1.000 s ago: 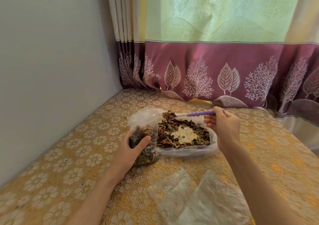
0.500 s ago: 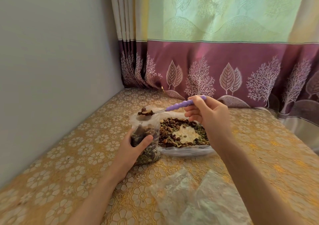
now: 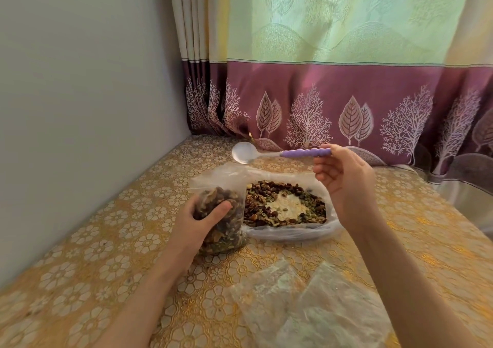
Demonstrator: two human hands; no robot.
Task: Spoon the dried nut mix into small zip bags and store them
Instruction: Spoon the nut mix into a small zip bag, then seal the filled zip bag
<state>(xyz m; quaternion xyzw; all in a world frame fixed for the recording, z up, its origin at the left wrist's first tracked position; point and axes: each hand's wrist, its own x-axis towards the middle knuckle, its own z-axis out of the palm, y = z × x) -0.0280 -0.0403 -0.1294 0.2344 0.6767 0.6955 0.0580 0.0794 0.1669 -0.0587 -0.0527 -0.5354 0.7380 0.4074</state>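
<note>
We've got our left hand [image 3: 198,221] wrapped round a small zip bag [image 3: 220,221], thumb across the front, fingers behind it. The bag stands upright on the table [image 3: 416,241] & is packed w/ dark nut mix nearly to its top; its clear upper edge sticks up above the fill. Just beside it, at 3 o'clock & touching, sits the big clear bag of nut mix [image 3: 286,209], mouth open wide, lying flat. Inside we see brown nuts, raisins & green seeds ringed round a pale bare patch in the middle.

Our right hand [image 3: 344,185] is raised over the big bag's right edge, at about 1 o'clock from the small bag. It pinches the purple beaded handle of a spoon [image 3: 280,153] btwn thumb & curled fingers. The spoon lies roughly level, bowl pointing to 9 o'clock. The bowl is pale, empty & hangs in the air at approx 12 o'clock above the small bag, apart from it.

At 6 o'clock from the big bag, near our right forearm, 2 empty zip bags [image 3: 301,305] lie flat & overlapping on the gold floral tablecloth [image 3: 106,267]. A plain wall [image 3: 80,94] runs along the table at 9 o'clock; a green & maroon curtain [image 3: 346,80] w/ leaf & tree prints hangs at 12.
</note>
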